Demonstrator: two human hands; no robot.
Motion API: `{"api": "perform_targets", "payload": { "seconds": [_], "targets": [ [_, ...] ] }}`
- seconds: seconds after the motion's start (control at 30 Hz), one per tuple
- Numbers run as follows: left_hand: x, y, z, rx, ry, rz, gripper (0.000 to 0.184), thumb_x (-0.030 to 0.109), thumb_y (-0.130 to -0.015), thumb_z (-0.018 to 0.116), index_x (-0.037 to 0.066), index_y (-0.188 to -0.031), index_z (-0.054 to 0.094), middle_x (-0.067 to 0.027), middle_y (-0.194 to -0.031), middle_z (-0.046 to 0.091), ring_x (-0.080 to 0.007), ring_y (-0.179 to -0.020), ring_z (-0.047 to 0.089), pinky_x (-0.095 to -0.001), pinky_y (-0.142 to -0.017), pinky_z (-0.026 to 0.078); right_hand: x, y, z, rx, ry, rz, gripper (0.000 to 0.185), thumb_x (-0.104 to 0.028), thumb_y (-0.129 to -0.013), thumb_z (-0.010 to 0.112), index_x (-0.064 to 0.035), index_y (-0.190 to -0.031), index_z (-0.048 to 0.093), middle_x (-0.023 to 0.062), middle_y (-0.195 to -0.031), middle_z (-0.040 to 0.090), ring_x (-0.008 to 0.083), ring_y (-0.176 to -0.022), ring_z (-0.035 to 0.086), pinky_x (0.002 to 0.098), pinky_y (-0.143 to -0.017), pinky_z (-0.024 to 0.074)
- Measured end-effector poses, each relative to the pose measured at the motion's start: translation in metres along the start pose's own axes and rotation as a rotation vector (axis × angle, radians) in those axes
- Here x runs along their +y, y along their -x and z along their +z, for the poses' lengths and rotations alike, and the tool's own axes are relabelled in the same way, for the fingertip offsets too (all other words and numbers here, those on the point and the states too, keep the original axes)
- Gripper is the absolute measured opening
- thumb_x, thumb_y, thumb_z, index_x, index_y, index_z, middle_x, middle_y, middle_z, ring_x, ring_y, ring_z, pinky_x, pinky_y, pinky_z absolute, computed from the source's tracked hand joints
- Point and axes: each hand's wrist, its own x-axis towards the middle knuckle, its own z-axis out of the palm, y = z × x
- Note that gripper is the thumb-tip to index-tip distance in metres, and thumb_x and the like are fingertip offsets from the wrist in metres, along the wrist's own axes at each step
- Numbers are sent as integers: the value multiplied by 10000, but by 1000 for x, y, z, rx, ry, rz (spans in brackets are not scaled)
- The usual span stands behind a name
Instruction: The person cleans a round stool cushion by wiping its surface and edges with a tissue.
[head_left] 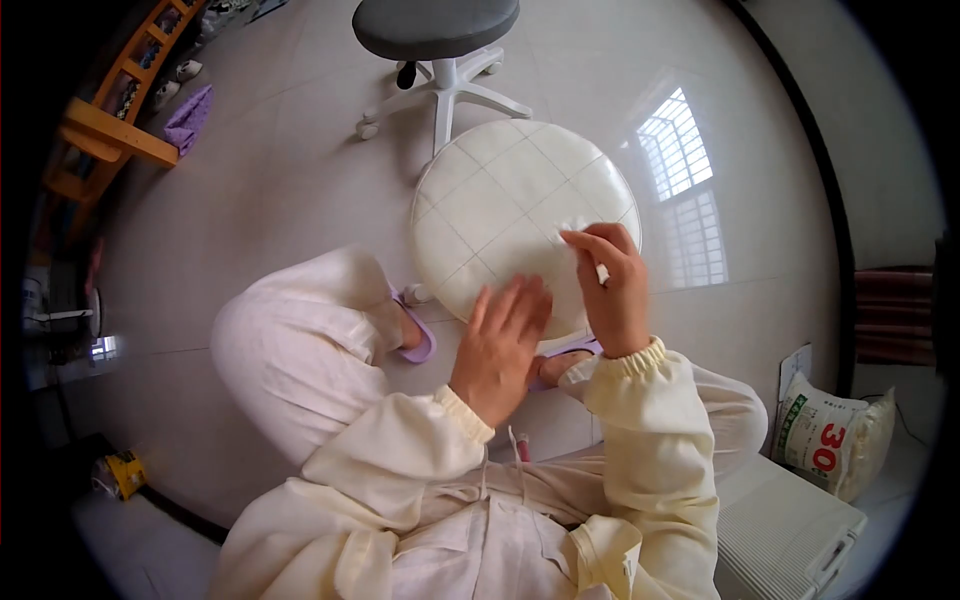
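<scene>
In front of me stands a round stool (500,200) with a cream quilted top marked by diamond stitching. My left hand (503,345) is held over its near edge, fingers stretched out and a little blurred; nothing shows in it. Over the right part of the seat, my right hand (613,285) is closed in a pinch. A small crumpled white piece, like tissue (602,273), shows between its fingers, with more white at the fingertips. Whether the right fingertips touch the seat I cannot tell.
A grey swivel stool (437,25) on a white wheeled base stands just beyond. Orange wooden shelving (118,135) with a purple cloth (188,120) is at upper left. At lower right are a printed plastic sack (830,435) and a white ridged case (785,525).
</scene>
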Motion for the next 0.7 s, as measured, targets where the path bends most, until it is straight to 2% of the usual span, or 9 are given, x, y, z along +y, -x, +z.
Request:
{"api": "perform_targets", "payload": {
  "seconds": [0.1, 0.2, 0.33, 0.37, 0.43, 0.5, 0.53, 0.63, 0.7],
  "targets": [
    [12, 16, 4, -8, 18, 1, 744, 123, -773, 728, 7, -1447, 437, -165, -1513, 409, -340, -1434, 343, -542, -1169, 272, 4, -8, 28, 15, -70, -44, 198, 24, -874, 624, -50, -1021, 735, 121, -992, 630, 295, -901, 629, 372, -754, 523],
    [11, 21, 3, 6, -6, -27, 718, 139, -777, 720, -8, -1428, 456, -182, -1495, 416, -351, -1424, 354, -543, -1161, 289, 7, -12, 54, 92, 190, -176, 168, -4, -837, 660, -29, -989, 728, 103, -969, 616, 287, -893, 598, 374, -765, 523],
    [8, 25, 9, -15, -83, -16, 698, 157, -784, 715, -17, -1414, 471, -182, -1493, 419, -357, -1422, 356, -549, -1161, 291, 3, -6, 64, 74, 328, -287, 166, -9, -794, 671, -29, -950, 724, 86, -920, 595, 265, -852, 584, 372, -749, 515],
    [8, 25, 11, -38, -181, -7, 642, 208, -845, 652, -5, -1422, 470, -164, -1483, 438, -327, -1423, 357, -534, -1163, 289, 2, -5, 63, 73, 329, -293, 166, -9, -794, 671, -29, -950, 724, 86, -920, 595, 265, -852, 584, 372, -749, 515],
    [10, 24, 13, -59, -278, 1, 594, 259, -906, 589, 8, -1431, 469, -146, -1473, 456, -297, -1423, 357, -519, -1165, 287, -2, -3, 55, -69, 209, -289, 147, -18, -808, 672, -32, -944, 728, 83, -919, 610, 272, -860, 594, 374, -749, 519],
    [11, 23, 13, -41, -117, -32, 712, 189, -792, 719, -17, -1424, 463, -179, -1499, 408, -349, -1443, 316, -554, -1170, 274, -4, -4, 46, -128, 136, -273, 137, -21, -816, 673, -35, -939, 731, 84, -914, 618, 276, -865, 600, 375, -748, 521],
    [11, 23, 12, -39, -116, -32, 712, 189, -792, 719, -17, -1424, 463, -179, -1499, 408, -349, -1443, 316, -554, -1170, 274, -4, -5, 43, -187, 62, -254, 127, -25, -823, 673, -37, -934, 734, 85, -909, 627, 281, -870, 606, 377, -748, 523],
    [14, 21, 9, -52, -115, -33, 722, 202, -796, 718, -18, -1432, 455, -184, -1497, 405, -352, -1442, 312, -552, -1173, 268, 0, -11, 42, 23, 38, -78, 121, -23, -833, 670, -40, -932, 739, 92, -903, 639, 283, -879, 616, 384, -749, 523],
    [15, 20, 6, -41, -124, -32, 706, 232, -819, 703, -19, -1431, 455, -193, -1485, 415, -355, -1432, 323, -549, -1171, 269, 5, -11, 49, 62, 61, -56, 135, -17, -825, 671, -35, -940, 738, 95, -906, 636, 286, -877, 615, 385, -752, 520]
  ]
}}
